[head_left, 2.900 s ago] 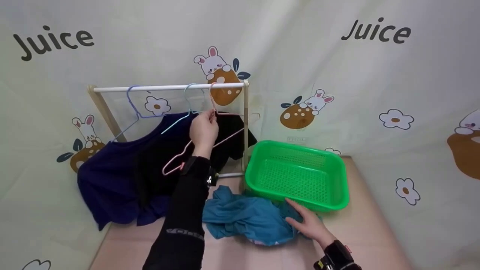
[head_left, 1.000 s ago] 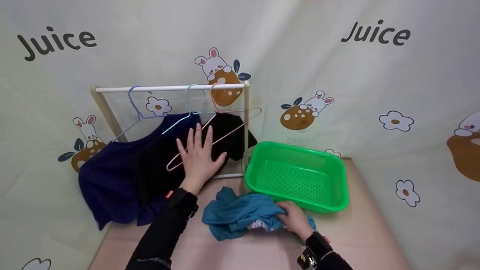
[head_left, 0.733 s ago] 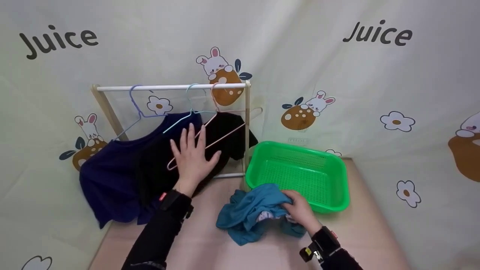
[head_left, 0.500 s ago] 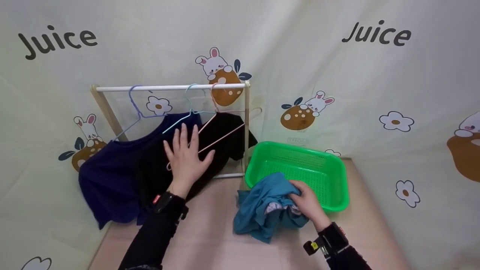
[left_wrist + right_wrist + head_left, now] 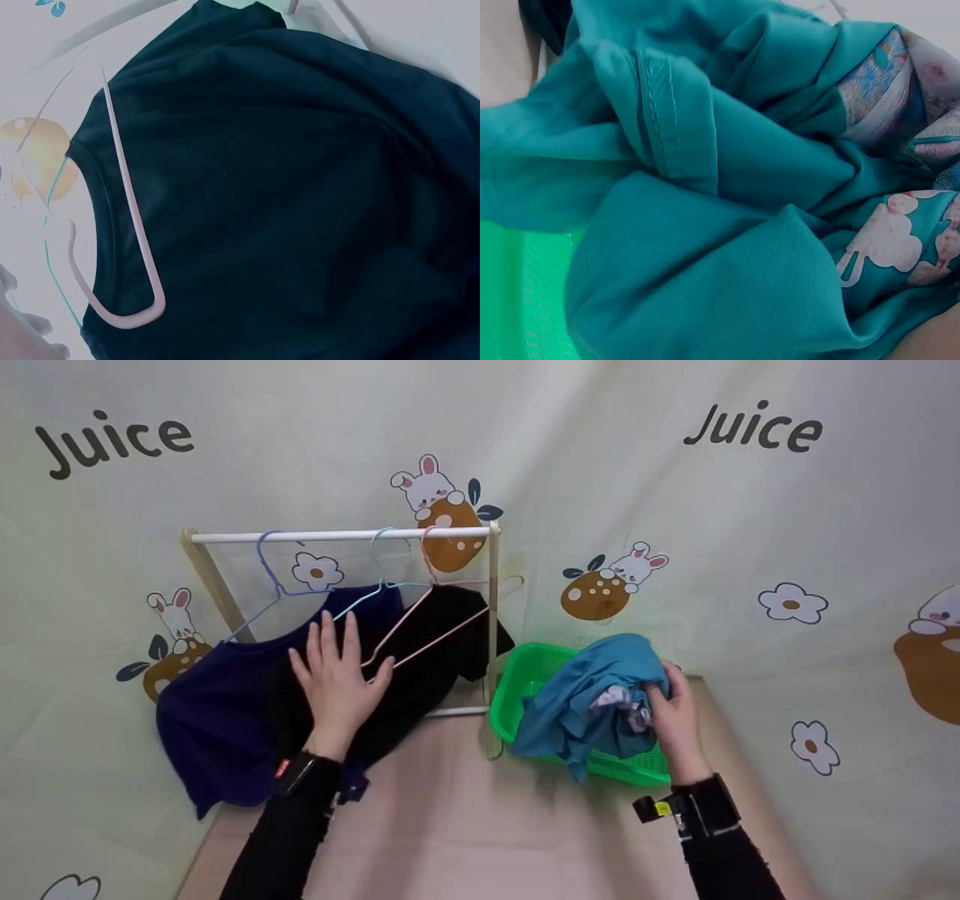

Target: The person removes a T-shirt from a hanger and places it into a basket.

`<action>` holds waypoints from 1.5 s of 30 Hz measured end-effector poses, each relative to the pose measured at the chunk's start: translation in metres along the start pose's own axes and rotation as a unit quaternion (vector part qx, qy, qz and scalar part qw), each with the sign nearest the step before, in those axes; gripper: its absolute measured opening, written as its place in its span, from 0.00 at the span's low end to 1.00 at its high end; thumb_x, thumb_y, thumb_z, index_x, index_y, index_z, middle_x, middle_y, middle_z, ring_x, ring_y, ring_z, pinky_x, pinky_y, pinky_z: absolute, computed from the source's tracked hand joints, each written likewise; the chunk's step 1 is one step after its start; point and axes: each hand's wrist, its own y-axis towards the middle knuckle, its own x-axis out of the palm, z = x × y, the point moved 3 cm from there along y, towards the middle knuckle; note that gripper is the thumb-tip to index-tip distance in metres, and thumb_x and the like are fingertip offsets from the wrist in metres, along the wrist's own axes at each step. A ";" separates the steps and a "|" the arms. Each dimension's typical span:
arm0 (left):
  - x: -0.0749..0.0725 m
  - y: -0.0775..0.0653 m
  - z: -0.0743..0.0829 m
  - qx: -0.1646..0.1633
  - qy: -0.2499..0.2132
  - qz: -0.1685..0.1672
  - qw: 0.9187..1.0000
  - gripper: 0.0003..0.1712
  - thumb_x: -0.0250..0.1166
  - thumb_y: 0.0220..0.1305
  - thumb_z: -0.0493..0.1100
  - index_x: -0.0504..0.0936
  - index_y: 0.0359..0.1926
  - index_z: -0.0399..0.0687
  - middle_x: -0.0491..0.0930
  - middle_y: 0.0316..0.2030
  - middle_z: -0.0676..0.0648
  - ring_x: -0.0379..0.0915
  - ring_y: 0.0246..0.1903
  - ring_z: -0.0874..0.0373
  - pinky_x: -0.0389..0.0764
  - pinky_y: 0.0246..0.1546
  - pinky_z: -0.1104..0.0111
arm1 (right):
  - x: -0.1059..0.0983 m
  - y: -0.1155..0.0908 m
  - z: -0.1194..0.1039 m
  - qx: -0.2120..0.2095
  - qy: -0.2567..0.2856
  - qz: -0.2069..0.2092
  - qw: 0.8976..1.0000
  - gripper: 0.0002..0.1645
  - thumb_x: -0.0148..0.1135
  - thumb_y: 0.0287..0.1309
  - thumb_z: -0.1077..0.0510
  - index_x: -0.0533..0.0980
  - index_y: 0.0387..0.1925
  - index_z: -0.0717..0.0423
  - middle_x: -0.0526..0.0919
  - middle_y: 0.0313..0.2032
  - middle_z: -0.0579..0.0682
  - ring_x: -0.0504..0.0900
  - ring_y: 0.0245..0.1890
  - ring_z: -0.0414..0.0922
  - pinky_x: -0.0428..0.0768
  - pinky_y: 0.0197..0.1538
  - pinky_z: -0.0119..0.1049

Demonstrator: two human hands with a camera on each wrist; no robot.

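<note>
A teal printed shirt (image 5: pixel 589 690) is bunched up over the green basket, with my right hand (image 5: pixel 679 720) gripping its right side. Its stitched hem and pale print (image 5: pixel 889 236) show in the right wrist view; only a sliver of that hand appears there. My left hand (image 5: pixel 339 690) has its fingers spread in front of the black shirt (image 5: pixel 442 637), holding nothing. Near its thumb runs the pink hanger (image 5: pixel 442 639), hooked on the rail in front of the black shirt. In the left wrist view the hanger's bent end (image 5: pixel 142 315) crosses the dark cloth, and fingertips (image 5: pixel 34 322) show lower left.
The garment rack's white rail (image 5: pixel 322 537) also carries a light blue hanger (image 5: pixel 381 581) and a purple hanger (image 5: pixel 277 589) with a navy shirt (image 5: pixel 225 712). The green basket (image 5: pixel 514 682) stands right of the rack on the pinkish table (image 5: pixel 465 825), before a printed curtain.
My right hand took hold of the teal shirt on the table and lifted it up and right over the basket. My left hand let go of the pink hanger and moved down and left.
</note>
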 end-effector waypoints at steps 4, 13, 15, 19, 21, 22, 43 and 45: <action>-0.003 0.000 -0.007 -0.008 0.005 0.006 1.000 0.48 0.65 0.59 0.62 0.62 0.74 0.44 0.54 0.73 0.32 0.46 0.71 0.34 0.39 0.65 0.33 | -0.006 0.011 0.007 0.000 -0.003 0.000 1.000 0.22 0.49 0.74 0.61 0.69 0.65 0.65 0.73 0.61 0.57 0.70 0.59 0.43 0.66 0.63 0.37; -0.006 0.000 -0.019 -0.031 0.011 -0.003 0.999 0.49 0.64 0.60 0.63 0.59 0.75 0.46 0.52 0.73 0.32 0.45 0.71 0.34 0.37 0.66 0.34 | -0.015 0.026 0.045 0.039 -0.164 -0.075 0.983 0.36 0.50 0.71 0.61 0.53 0.76 0.58 0.54 0.74 0.62 0.52 0.74 0.59 0.52 0.71 0.56; -0.006 -0.001 -0.020 -0.034 0.010 -0.004 0.999 0.49 0.64 0.60 0.62 0.60 0.75 0.45 0.53 0.73 0.32 0.45 0.71 0.34 0.38 0.66 0.34 | -0.018 0.026 0.054 0.041 -0.190 -0.084 0.977 0.35 0.51 0.72 0.60 0.53 0.76 0.59 0.55 0.73 0.64 0.53 0.72 0.62 0.54 0.70 0.58; -0.005 0.000 -0.021 -0.039 0.007 -0.010 0.999 0.49 0.65 0.60 0.62 0.59 0.75 0.45 0.53 0.73 0.32 0.44 0.72 0.34 0.38 0.66 0.34 | -0.023 0.027 0.084 0.026 -0.177 -0.088 0.980 0.36 0.52 0.73 0.53 0.54 0.76 0.55 0.57 0.72 0.63 0.55 0.72 0.62 0.57 0.69 0.57; -0.006 0.002 -0.022 -0.041 0.007 -0.015 0.999 0.49 0.65 0.60 0.62 0.59 0.75 0.44 0.53 0.73 0.32 0.44 0.72 0.34 0.39 0.66 0.34 | -0.023 0.025 0.087 0.024 -0.176 -0.090 0.980 0.36 0.52 0.73 0.52 0.54 0.76 0.55 0.58 0.72 0.63 0.55 0.72 0.62 0.57 0.69 0.56; -0.006 0.003 -0.022 -0.043 0.006 -0.015 0.999 0.49 0.66 0.60 0.61 0.59 0.75 0.44 0.53 0.73 0.32 0.45 0.71 0.34 0.39 0.66 0.34 | -0.024 0.024 0.089 0.023 -0.172 -0.094 0.980 0.37 0.52 0.73 0.51 0.54 0.76 0.53 0.58 0.73 0.62 0.55 0.72 0.61 0.57 0.69 0.56; -0.008 0.040 -0.017 -0.072 -0.040 -0.092 0.992 0.42 0.58 0.69 0.56 0.58 0.74 0.37 0.60 0.70 0.33 0.50 0.70 0.37 0.42 0.68 0.40 | -0.002 -0.005 0.088 -0.033 -0.223 -0.115 0.968 0.33 0.58 0.68 0.63 0.61 0.70 0.69 0.67 0.65 0.71 0.66 0.64 0.66 0.64 0.64 0.59; -0.007 0.043 -0.015 -0.068 -0.046 -0.098 0.992 0.42 0.58 0.70 0.55 0.57 0.74 0.37 0.59 0.71 0.33 0.49 0.71 0.37 0.42 0.69 0.41 | 0.001 -0.008 0.091 -0.036 -0.229 -0.118 0.966 0.33 0.58 0.68 0.63 0.62 0.69 0.69 0.67 0.65 0.70 0.66 0.64 0.66 0.64 0.64 0.59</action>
